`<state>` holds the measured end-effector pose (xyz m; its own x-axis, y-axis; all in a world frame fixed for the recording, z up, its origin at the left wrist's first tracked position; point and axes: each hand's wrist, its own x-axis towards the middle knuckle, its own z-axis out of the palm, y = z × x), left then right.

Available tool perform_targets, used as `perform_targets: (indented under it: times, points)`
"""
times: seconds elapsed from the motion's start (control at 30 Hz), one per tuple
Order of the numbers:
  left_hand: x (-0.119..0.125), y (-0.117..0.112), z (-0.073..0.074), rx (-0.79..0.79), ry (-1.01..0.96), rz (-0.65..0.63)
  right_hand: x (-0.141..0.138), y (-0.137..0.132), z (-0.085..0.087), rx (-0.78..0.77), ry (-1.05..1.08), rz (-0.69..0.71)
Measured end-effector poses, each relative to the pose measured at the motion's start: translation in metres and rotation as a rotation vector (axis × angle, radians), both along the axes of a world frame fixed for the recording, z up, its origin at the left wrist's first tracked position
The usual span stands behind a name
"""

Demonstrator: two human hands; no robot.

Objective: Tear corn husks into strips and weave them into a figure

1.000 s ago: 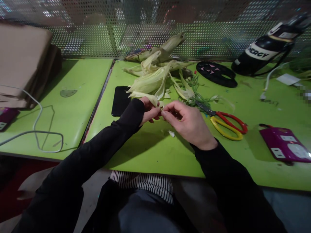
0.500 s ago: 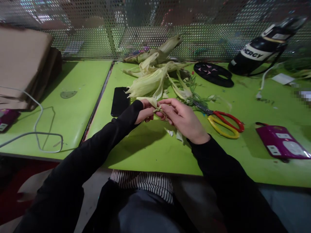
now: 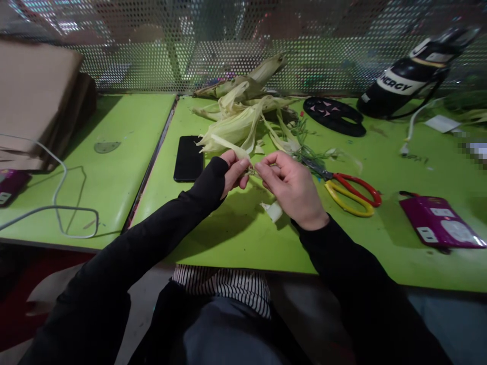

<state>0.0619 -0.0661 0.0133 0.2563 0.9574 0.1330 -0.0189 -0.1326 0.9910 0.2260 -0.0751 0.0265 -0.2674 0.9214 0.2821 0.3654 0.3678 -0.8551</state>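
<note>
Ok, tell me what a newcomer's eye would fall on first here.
Probably the heap of pale corn husks, at the back middle of the bright green table. Next would likely come the scissors, with one red and one yellow handle, lying to the right in front of that heap, then the black bottle with its white band, towards the back right.

I sit at a bright green counter (image 3: 297, 256), split to my left by a dark seam (image 3: 152, 162). Along its far edge I face a perforated metal screen (image 3: 137, 58), with blurred shapes showing through its holes. The light around me is dim, and grey floor (image 3: 141, 317) shows below the near edge.
</note>
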Motion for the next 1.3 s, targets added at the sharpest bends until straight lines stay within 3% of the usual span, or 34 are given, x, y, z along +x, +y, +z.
perform_targets:
  times: [0.13, 0.3, 0.5, 0.73, 0.9, 1.1, 1.3]
  points:
    - [-0.002, -0.003, 0.007, -0.074, -0.025, -0.047, 0.000, 0.000, -0.001, 0.003, 0.033, -0.001]
    - [-0.007, 0.006, 0.000, -0.146, -0.112, -0.170, -0.001, 0.001, -0.003, -0.079, 0.111, 0.019]
    - [-0.004, 0.008, -0.004, -0.115, -0.101, -0.050, -0.001, 0.002, -0.007, -0.048, 0.103, 0.052]
    - [0.001, 0.004, -0.002, -0.131, -0.060, -0.064, -0.003, 0.002, -0.008, -0.077, 0.140, 0.120]
    - [-0.003, 0.009, 0.004, -0.250, -0.038, -0.058, -0.004, 0.004, -0.011, -0.107, 0.186, 0.122]
    - [-0.012, 0.010, 0.008, -0.388, -0.193, -0.174, 0.003, 0.011, -0.007, -0.056, 0.135, -0.021]
    - [-0.007, 0.005, 0.017, -0.534, -0.307, -0.069, 0.005, 0.013, -0.005, -0.060, 0.022, -0.081]
